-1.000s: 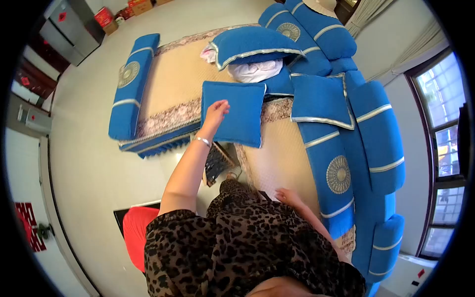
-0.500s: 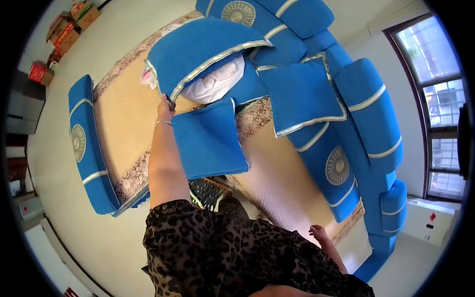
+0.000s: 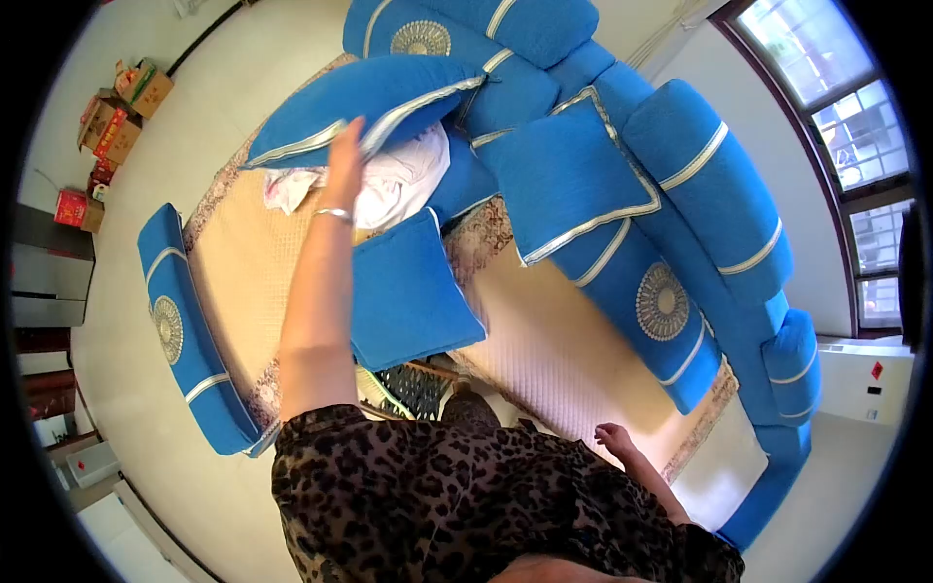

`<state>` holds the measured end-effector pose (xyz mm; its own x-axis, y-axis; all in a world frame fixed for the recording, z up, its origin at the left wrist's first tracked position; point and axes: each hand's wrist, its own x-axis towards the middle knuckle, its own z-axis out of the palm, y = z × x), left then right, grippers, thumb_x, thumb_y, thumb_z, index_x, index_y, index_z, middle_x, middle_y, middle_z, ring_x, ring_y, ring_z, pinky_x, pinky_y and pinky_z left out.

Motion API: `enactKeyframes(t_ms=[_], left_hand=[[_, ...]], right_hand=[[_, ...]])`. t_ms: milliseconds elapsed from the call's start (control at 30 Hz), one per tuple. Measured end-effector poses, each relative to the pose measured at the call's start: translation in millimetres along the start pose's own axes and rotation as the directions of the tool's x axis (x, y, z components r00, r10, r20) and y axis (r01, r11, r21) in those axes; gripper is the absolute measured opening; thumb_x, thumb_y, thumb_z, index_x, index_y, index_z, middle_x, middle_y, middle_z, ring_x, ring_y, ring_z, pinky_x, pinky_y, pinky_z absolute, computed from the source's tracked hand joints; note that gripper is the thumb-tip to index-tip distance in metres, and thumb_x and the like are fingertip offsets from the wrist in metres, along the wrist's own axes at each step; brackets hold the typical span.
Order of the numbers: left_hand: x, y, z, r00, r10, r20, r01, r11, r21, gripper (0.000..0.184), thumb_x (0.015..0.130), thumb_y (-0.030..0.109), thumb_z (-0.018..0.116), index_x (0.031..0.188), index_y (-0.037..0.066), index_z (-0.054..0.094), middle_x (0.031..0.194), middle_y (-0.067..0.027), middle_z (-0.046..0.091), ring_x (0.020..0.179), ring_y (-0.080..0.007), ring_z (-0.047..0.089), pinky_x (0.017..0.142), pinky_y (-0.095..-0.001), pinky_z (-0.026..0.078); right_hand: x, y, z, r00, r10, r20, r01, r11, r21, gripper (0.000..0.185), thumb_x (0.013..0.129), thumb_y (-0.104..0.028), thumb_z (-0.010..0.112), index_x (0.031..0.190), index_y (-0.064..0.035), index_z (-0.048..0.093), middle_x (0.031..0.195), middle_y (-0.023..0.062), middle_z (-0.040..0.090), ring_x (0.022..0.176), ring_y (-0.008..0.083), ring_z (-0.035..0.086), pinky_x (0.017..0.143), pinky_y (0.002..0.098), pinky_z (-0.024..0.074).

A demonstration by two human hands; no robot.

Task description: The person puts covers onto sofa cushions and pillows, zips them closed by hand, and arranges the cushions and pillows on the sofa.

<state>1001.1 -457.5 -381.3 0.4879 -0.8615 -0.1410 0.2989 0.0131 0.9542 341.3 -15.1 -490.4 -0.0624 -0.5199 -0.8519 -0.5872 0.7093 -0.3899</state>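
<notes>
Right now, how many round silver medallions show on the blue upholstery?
3: one medallion at top centre, a second medallion right of centre, a third medallion on the far-left bolster. Cushions could be hiding more.

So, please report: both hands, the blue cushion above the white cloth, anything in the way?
Left hand at trimmed edge of blue cushion, blurred, grip unclear. Right hand holds nothing. White cloth partly under cushion, possibly in the way.
</notes>
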Motion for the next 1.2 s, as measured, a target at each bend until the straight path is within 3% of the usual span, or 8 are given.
enactKeyframes(t_ms=[233, 333, 400, 567, 667, 900, 1033, 1200], left_hand=[[-211, 128, 173, 0.787, 0.229, 0.573, -0.385, 0.907, 0.167, 0.031, 0.087, 0.029, 0.056, 0.069, 0.004, 0.057, 0.059, 0.0025, 0.051, 0.055, -0.01, 0.047, 0.048, -0.0277, 0.038], [-353, 89, 190, 0.246, 0.331, 0.911, -0.744, 0.667, -0.041, 0.027, 0.091, 0.028, 0.052, 0.104, 0.007, 0.063, 0.078, -0.0118, 0.063, 0.072, -0.0189, 0.06, 0.068, -0.0345, 0.049], [-447, 47, 203, 0.045, -0.082, 0.996, -0.296, 0.951, 0.091, 0.027, 0.093, 0.028, 0.048, 0.088, 0.004, 0.059, 0.077, -0.0098, 0.059, 0.072, -0.0187, 0.056, 0.074, -0.0345, 0.047], [-506, -19, 230, 0.122, -0.497, 0.859, -0.243, 0.824, 0.511, 0.036, 0.092, 0.035, 0.049, 0.076, 0.003, 0.053, 0.07, -0.0032, 0.056, 0.065, -0.0141, 0.051, 0.062, -0.0317, 0.045], [-531, -62, 230, 0.125, -0.322, 0.939, -0.151, 0.929, 0.338, 0.038, 0.091, 0.027, 0.049, 0.114, -0.002, 0.055, 0.104, -0.0103, 0.062, 0.094, -0.0173, 0.055, 0.086, -0.033, 0.043], [-597, 44, 316, 0.244, -0.314, 0.918, -0.1, 0.933, 0.346, 0.03, 0.086, 0.021, 0.055, 0.106, -0.001, 0.057, 0.101, -0.0079, 0.061, 0.089, -0.016, 0.055, 0.08, -0.0322, 0.044], [-627, 53, 310, 0.312, -0.245, 0.918, 0.129, 0.968, 0.214, 0.053, 0.085, 0.014, 0.053, 0.131, -0.004, 0.033, 0.122, -0.0179, 0.05, 0.108, -0.027, 0.053, 0.094, -0.0375, 0.043], [-653, 33, 346, 0.227, -0.382, 0.896, 0.329, 0.896, 0.299, 0.054, 0.087, 0.018, 0.051, 0.132, -0.003, 0.032, 0.123, -0.0188, 0.049, 0.11, -0.0286, 0.053, 0.094, -0.0381, 0.044]], right_hand=[[7, -89, 1, 0.95, -0.279, 0.14, 0.242, 0.942, 0.234, 0.05, 0.091, -0.044, 0.05, 0.118, -0.0019, 0.055, 0.098, 0.0108, 0.066, 0.084, 0.0204, 0.063, 0.077, 0.0353, 0.0491], [-35, -174, -26, 0.865, -0.435, 0.248, 0.168, 0.72, 0.674, 0.08, 0.087, -0.068, 0.028, 0.136, -0.0059, 0.033, 0.127, 0.0178, 0.049, 0.108, 0.0282, 0.053, 0.088, 0.0436, 0.0443], [-55, -203, -49, 0.817, -0.541, 0.197, 0.173, 0.558, 0.812, 0.085, 0.084, -0.072, 0.027, 0.138, -0.0067, 0.031, 0.132, 0.0196, 0.044, 0.114, 0.0309, 0.049, 0.094, 0.0476, 0.0402], [-37, -114, -76, 0.867, -0.349, 0.355, -0.236, 0.338, 0.911, 0.094, 0.076, -0.077, 0.039, 0.138, -0.0067, 0.032, 0.135, 0.0201, 0.04, 0.118, 0.0332, 0.045, 0.101, 0.0509, 0.0312], [-23, -51, -69, 0.909, -0.113, 0.402, -0.276, 0.56, 0.781, 0.076, 0.079, -0.065, 0.049, 0.133, -0.0124, 0.039, 0.128, 0.0115, 0.048, 0.112, 0.0302, 0.048, 0.095, 0.0513, 0.0353], [-117, 3, -119, 0.905, -0.424, -0.042, 0.357, 0.701, 0.617, 0.069, 0.087, -0.063, 0.041, 0.117, -0.0023, 0.054, 0.093, 0.0103, 0.066, 0.088, 0.0239, 0.062, 0.085, 0.0352, 0.0449], [-201, 48, -138, 0.363, -0.617, -0.698, 0.659, 0.7, -0.276, 0.064, 0.065, -0.05, 0.075, 0.103, -0.0033, 0.054, 0.097, 0.0109, 0.058, 0.094, 0.0289, 0.055, 0.082, 0.0361, 0.0427], [-221, 93, -156, 0.071, -0.409, -0.91, 0.534, 0.786, -0.311, 0.084, 0.049, -0.036, 0.085, 0.118, -0.0083, 0.046, 0.118, 0.0107, 0.051, 0.111, 0.0322, 0.046, 0.1, 0.0438, 0.0303]])
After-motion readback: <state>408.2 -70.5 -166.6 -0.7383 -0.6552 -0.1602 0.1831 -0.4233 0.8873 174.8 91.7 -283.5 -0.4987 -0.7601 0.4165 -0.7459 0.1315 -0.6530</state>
